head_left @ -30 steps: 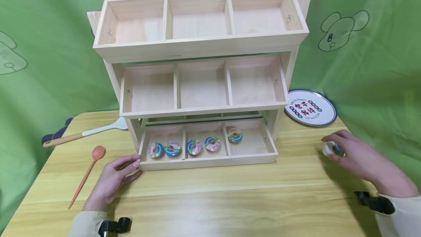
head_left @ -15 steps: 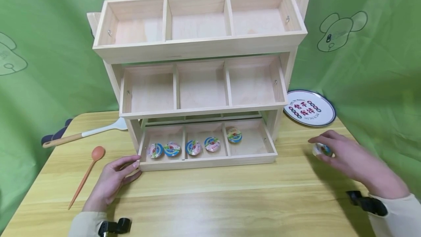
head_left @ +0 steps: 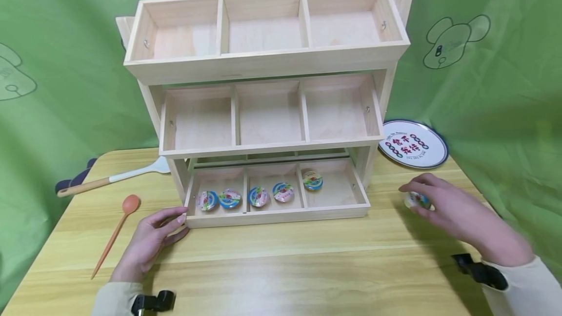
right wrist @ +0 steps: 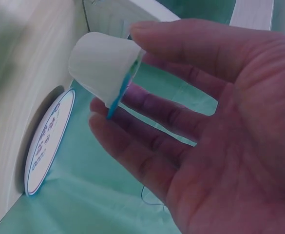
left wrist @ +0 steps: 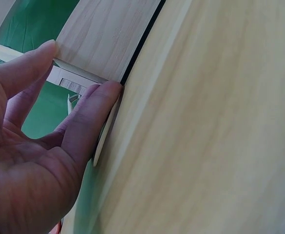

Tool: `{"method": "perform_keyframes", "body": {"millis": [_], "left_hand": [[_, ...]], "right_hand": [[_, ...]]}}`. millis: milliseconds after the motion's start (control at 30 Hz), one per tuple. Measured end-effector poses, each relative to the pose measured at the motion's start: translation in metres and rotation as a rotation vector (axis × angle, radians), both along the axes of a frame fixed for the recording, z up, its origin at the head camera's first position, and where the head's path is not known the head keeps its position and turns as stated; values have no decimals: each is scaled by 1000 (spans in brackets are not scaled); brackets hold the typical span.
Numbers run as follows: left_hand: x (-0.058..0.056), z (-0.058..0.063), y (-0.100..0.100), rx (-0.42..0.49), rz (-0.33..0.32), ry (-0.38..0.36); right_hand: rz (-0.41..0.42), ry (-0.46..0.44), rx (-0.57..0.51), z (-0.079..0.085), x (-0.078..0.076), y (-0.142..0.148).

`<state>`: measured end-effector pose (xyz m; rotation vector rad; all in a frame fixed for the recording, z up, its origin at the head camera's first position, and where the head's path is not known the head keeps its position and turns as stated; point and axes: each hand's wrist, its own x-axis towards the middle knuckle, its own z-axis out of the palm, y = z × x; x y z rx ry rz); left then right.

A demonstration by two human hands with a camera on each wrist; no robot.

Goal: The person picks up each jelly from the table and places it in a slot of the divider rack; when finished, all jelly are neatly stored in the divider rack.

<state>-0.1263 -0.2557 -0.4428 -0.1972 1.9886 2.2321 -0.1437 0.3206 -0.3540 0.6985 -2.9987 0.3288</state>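
My right hand [head_left: 454,213] pinches a jelly cup [head_left: 416,200] above the table, to the right of the wooden rack. The right wrist view shows the white cup [right wrist: 101,63] tilted between thumb and fingertips, its blue-edged lid facing the palm. At the left front corner of the rack's bottom tray [head_left: 281,217], my left hand [head_left: 151,235] holds the wood, thumb at the upper edge and a finger low down in the left wrist view. Inside that tray lie several jelly cups: two in the left compartment, two in the middle [head_left: 283,192], one in the right [head_left: 313,180].
Behind the right hand lies a white plate [head_left: 413,144] with red characters. On the left are an orange spoon [head_left: 130,205] and a white utensil with a wooden handle [head_left: 127,174]. The rack's middle tray [head_left: 272,149] and top tray [head_left: 268,65] overhang the bottom one.
My right hand has moved left toward the rack, carrying the jelly cup. The left hand has stayed at the tray corner.
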Motion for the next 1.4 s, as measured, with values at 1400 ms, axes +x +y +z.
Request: {"method": "perform_keyframes", "body": {"millis": [1400], "left_hand": [[1, 1, 1, -11, 3, -6]], "right_hand": [[192, 58, -55, 12, -9, -67]]}}
